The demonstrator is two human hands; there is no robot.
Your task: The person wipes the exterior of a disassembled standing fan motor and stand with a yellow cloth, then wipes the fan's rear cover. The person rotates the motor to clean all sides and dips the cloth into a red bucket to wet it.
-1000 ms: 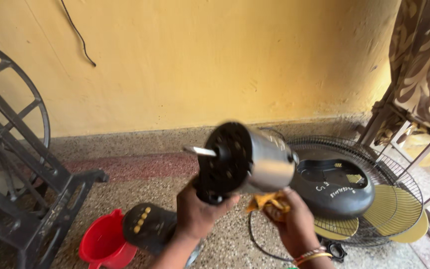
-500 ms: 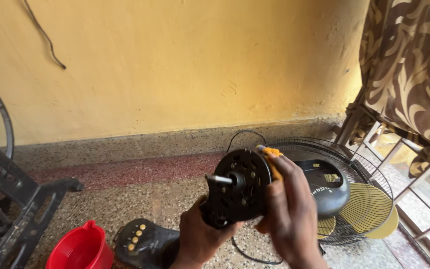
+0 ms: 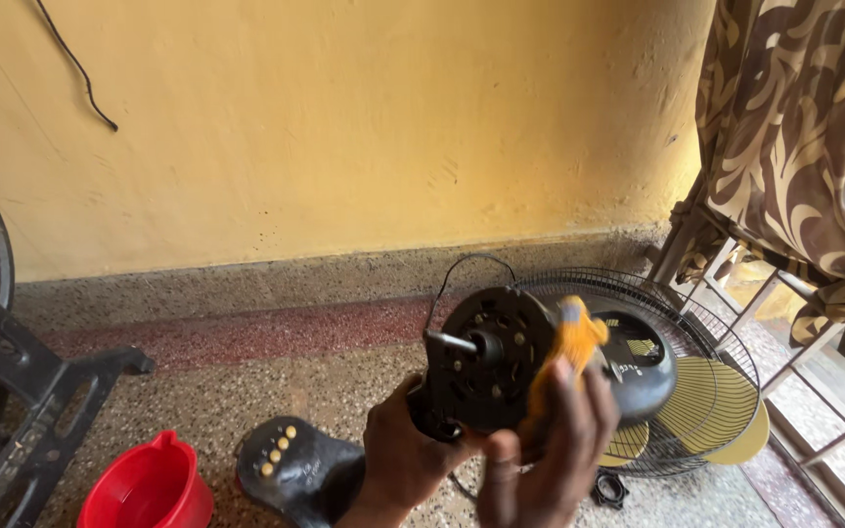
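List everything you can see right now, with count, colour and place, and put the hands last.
fan motor: one, black with a metal shaft, held up at centre
cloth: one, orange-yellow, pressed on the motor's right side
control panel: one, black with yellow buttons, on the floor below the motor
bowl: one, red, floor at lower left
fan guard: one, black wire, lying on the floor at right
fan blades: yellow, under the guard; count unclear
motor cover: one, black, on the guard
iron stand: one, black, left edge
curtain: one, brown and cream, upper right
left hand: grips the motor from below
right hand: holds the cloth
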